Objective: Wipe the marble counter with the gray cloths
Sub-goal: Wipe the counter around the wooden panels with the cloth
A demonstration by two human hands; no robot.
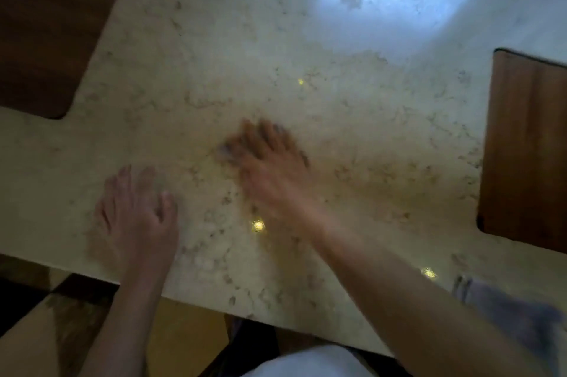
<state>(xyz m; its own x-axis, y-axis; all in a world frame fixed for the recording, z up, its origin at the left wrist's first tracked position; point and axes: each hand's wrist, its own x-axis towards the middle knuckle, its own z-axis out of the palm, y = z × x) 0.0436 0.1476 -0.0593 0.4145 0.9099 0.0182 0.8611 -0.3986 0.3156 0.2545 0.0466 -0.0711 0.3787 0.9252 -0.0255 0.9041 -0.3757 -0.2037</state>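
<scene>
The marble counter (306, 94) is cream with brown veins and fills most of the view. My left hand (138, 217) lies flat on it near the front edge, fingers apart, with nothing in it. My right hand (267, 162) rests palm down in the middle of the counter, fingers spread and blurred by motion. A small greyish patch shows at its fingertips; whether that is a cloth I cannot tell. One gray cloth (506, 309) lies crumpled at the counter's front right edge, apart from both hands.
A dark wooden board (52, 27) lies at the far left and a lighter wooden board (527, 149) at the right edge. A bluish glare (399, 2) with a dull patch marks the far counter. My legs and the floor show below the front edge.
</scene>
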